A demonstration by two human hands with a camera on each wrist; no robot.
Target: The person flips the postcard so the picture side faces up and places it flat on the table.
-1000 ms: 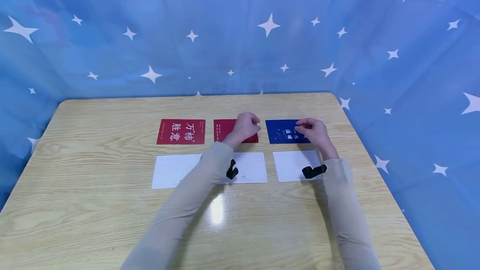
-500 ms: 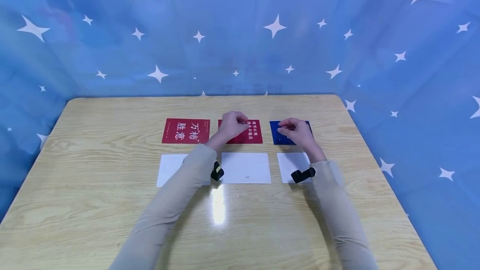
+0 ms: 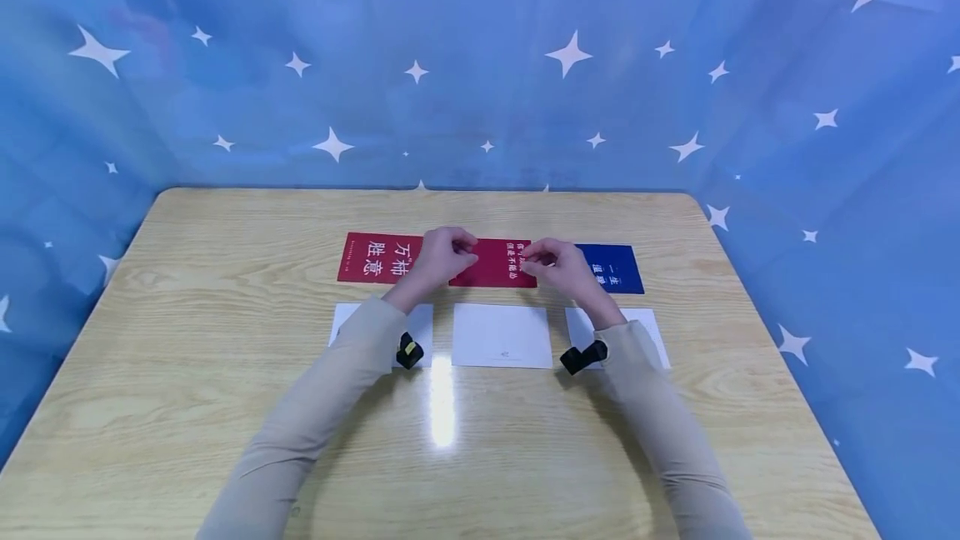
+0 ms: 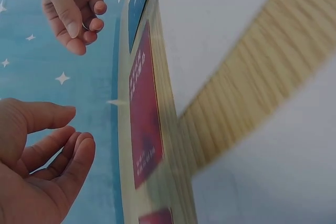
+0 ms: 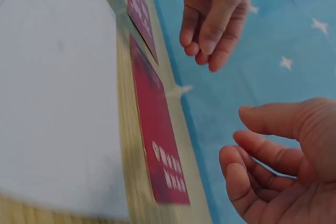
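Observation:
My left hand hovers over the gap between a red card with white lettering and the middle red card. At the middle card's right end is my right hand, which partly covers a dark blue card. Both wrist views show loosely curled fingers with nothing between them, the left hand and right hand held above the cards. A white card lies in front of the middle red one. The sleeves partly hide the left white card and right white card.
The cards lie flat in two rows on a light wooden table. A blue curtain with white stars hangs behind the table and along its sides. Dark straps with small devices sit on both wrists.
Both hands have moved left over the back row. The right hand has gone from the blue card to the middle red card's right end, the left to its left end. The cards stay put.

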